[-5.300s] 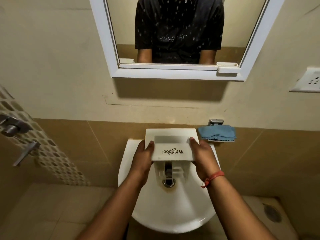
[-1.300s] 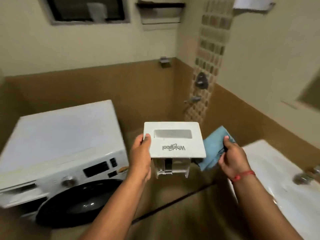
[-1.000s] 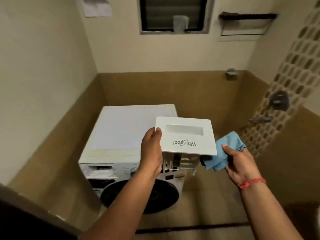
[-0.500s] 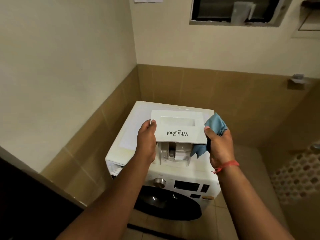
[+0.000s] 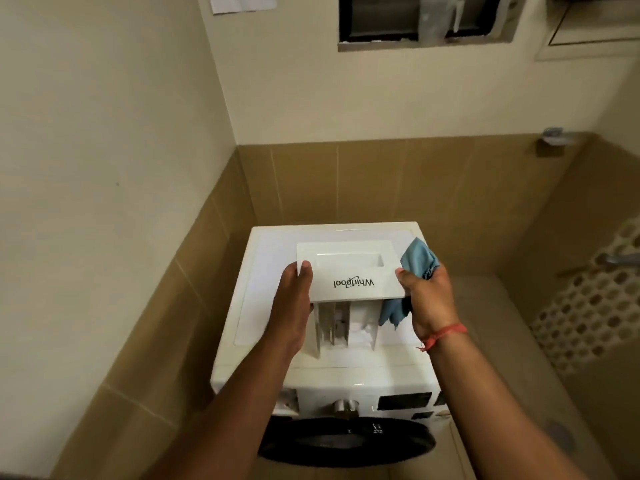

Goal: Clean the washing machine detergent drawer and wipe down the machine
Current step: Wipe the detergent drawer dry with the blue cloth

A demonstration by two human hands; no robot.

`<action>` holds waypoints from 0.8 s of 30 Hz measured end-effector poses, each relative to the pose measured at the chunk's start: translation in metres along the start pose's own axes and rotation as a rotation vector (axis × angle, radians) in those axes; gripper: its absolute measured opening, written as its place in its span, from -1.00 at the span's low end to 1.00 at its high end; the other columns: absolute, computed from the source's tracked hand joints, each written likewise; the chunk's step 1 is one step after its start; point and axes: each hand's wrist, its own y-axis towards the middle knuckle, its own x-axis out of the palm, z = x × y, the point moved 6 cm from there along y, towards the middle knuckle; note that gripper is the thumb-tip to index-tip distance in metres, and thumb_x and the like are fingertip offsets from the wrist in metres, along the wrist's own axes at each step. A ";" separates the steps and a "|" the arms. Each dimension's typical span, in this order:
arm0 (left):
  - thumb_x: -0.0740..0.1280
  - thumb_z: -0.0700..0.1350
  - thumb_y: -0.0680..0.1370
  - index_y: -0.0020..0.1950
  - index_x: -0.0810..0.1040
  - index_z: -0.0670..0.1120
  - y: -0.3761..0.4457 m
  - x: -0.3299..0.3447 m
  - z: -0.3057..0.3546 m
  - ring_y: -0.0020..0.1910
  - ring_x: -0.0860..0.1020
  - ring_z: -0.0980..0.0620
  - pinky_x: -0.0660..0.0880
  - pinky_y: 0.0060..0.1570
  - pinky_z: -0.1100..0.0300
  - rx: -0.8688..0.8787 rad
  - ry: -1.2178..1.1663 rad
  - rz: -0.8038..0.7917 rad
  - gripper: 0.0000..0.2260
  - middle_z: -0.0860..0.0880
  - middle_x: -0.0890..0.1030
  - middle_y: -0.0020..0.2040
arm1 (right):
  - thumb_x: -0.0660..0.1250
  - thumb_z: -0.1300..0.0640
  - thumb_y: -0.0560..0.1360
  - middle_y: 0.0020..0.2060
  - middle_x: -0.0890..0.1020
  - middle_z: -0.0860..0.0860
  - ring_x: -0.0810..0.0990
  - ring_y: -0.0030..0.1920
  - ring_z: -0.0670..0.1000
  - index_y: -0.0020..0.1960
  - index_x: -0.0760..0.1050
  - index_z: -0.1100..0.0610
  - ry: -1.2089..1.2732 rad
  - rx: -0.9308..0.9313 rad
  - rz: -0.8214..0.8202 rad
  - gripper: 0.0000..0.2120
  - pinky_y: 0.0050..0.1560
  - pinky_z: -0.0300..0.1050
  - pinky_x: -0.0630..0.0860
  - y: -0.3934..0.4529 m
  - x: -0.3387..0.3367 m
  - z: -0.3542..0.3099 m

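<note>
Both hands grip detergent drawer [image 5: 349,275] edges, above washing machine [image 5: 273,271] top

Both forearms are bare from the bottom edge of the view to the hands, with no sleeve showing. The right hand [image 5: 429,299] has a thin red thread [image 5: 445,333] tied round its wrist, its loose knotted ends hanging at the inner side. The left hand [image 5: 291,306] wears nothing.

washing machine [image 5: 277,282] top bare left, wall [image 5: 104,168] close left
</note>
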 end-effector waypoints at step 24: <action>0.45 -0.31 0.48 0.03 0.56 0.05 0.015 0.001 -0.016 -0.14 0.61 0.35 0.50 -0.26 0.46 0.156 0.170 -0.181 -0.72 0.23 0.66 -0.16 | 0.32 0.30 0.55 0.01 0.67 0.01 0.65 -0.01 0.02 0.08 0.51 -0.08 -0.137 -0.121 -0.067 -0.71 -0.06 -0.10 0.56 -0.003 0.010 -0.016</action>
